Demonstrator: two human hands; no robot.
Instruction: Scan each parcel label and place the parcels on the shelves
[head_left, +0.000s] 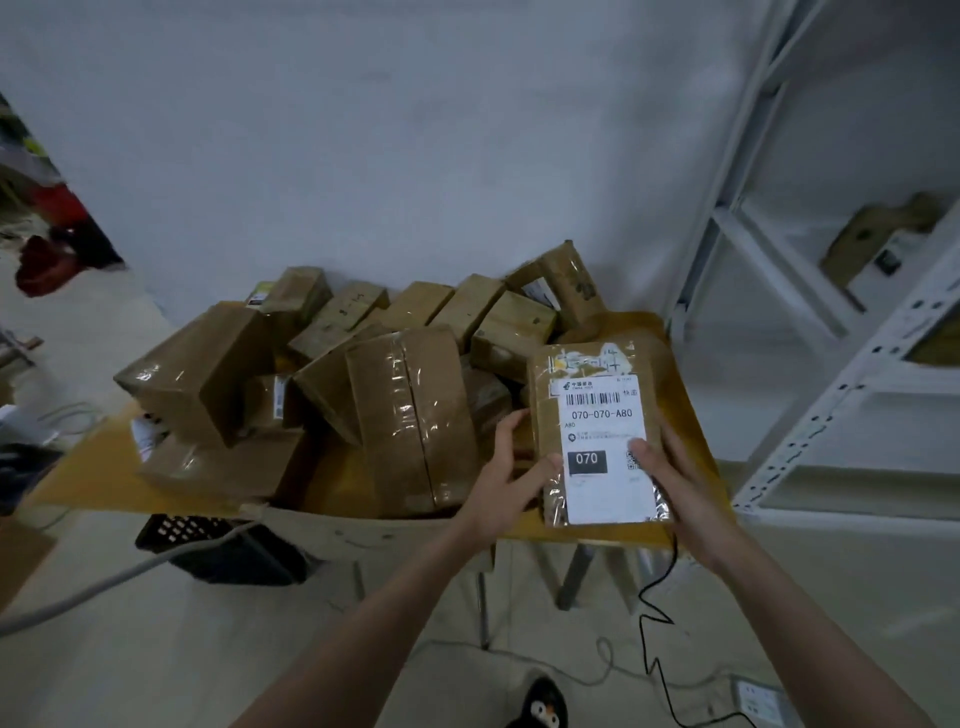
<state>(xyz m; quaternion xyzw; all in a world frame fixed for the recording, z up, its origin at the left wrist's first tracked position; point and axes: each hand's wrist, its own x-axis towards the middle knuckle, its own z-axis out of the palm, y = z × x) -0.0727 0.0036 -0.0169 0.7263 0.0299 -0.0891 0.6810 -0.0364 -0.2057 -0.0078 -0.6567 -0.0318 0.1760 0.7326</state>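
I hold a flat brown taped parcel (582, 364) over the right end of the wooden table (98, 478), its white label (602, 431) facing up and reading 070-070-A80. My left hand (511, 473) grips its lower left edge, thumb on the label side. My right hand (670, 467) grips the lower right edge, thumb pressed on the label near the QR code. A heap of brown taped parcels (405, 415) covers the table to the left and behind. No scanner shows in view.
White metal shelves (831, 405) stand at the right, with a brown parcel (867, 244) lying on one. A black crate (223, 551) sits under the table. A black cable (654, 613) hangs below my right hand, near a power strip (758, 701) on the floor.
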